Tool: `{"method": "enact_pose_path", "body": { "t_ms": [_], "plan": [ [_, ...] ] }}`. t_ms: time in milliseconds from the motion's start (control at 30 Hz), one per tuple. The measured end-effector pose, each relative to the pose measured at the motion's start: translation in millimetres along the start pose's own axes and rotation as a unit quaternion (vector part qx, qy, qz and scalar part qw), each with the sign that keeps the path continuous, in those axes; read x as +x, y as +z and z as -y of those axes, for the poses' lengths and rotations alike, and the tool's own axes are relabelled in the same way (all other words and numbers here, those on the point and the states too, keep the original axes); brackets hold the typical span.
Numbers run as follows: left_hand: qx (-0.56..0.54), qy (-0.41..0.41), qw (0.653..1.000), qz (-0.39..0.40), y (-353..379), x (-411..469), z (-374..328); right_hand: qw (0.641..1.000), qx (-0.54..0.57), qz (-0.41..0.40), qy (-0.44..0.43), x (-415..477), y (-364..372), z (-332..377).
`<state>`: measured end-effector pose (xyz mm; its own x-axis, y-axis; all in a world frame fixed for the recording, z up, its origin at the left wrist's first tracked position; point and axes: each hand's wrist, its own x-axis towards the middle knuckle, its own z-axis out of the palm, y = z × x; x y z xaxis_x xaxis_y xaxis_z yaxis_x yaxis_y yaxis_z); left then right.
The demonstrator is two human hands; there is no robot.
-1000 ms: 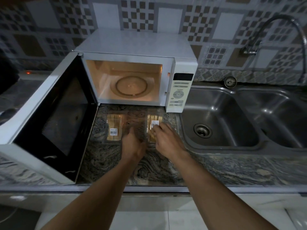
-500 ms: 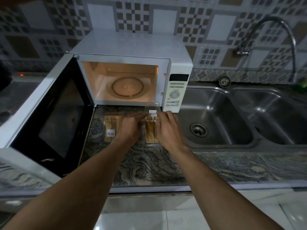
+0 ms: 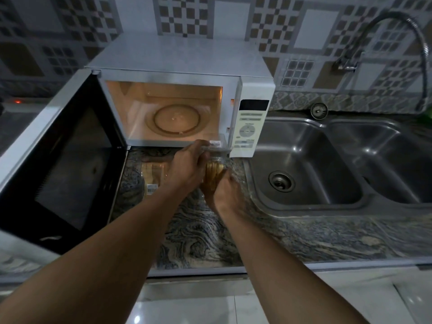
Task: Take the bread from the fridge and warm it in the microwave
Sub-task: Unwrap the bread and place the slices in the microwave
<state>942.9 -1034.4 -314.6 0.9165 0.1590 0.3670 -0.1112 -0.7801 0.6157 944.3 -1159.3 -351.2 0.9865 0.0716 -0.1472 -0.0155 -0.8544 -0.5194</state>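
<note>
Presently left hand (image 3: 187, 167) pinches clear lid (image 3: 216, 149) raised above right hand (image 3: 228, 195), which grips bread pack (image 3: 212, 175); a tilt may spill the slices.

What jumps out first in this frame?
The white microwave oven stands open at centre, its cavity lit orange, the round glass turntable bare. Right before it, the left hand and right hand grip a clear plastic pack of sliced bread. A second such pack lies on the swirled stone counter, with a steel double sink at right.
</note>
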Motion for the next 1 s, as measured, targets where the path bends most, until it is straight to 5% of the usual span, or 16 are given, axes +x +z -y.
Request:
{"method": "enact_pose_path", "body": {
  "t_ms": [600,1000],
  "plan": [
    [-0.021,0.000,1.000,0.012,-5.0,-1.6,6.1,0.996,-0.053,-0.072,0.011,9.9,15.6,16.7],
    [0.006,-0.002,1.000,0.014,-6.9,-1.6,-0.2,0.999,-0.001,-0.032,0.025,-2.4,-23.1,15.0]
  ]
}}
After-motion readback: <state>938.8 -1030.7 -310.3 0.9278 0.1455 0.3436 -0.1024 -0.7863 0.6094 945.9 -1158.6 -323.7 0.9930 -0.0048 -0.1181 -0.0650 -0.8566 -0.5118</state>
